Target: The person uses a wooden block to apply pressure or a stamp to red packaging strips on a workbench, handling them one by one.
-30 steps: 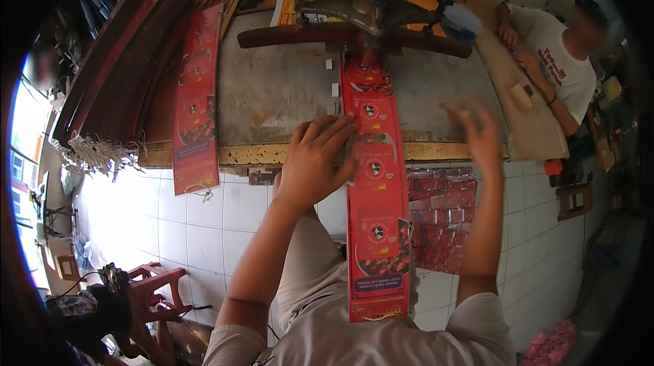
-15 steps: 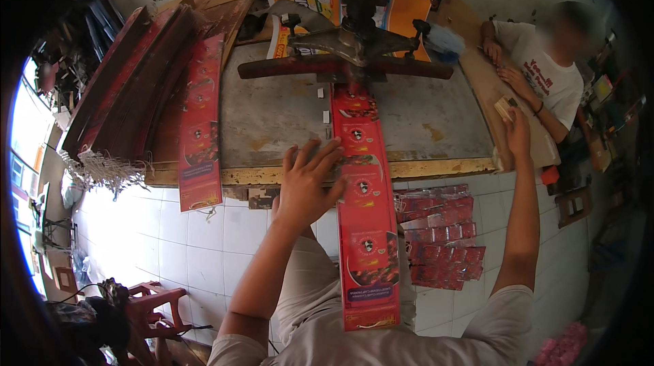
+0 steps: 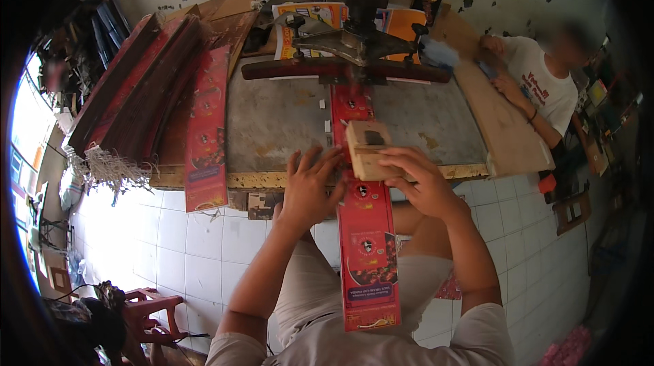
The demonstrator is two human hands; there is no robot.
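The long red printed strip (image 3: 364, 216) ran straight down the centre of the frame, its far end under the press (image 3: 354, 46), its near end hanging off the table (image 3: 272, 128) over the lap. The left hand (image 3: 310, 185) lay flat and open on its edge. The right hand (image 3: 415, 182) gripped a wooden block (image 3: 368, 149) sitting on the strip.

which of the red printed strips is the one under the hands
The middle red strip, running from under the press across the table edge into the lap. The left hand presses beside it; the other red strip lies untouched at the left.
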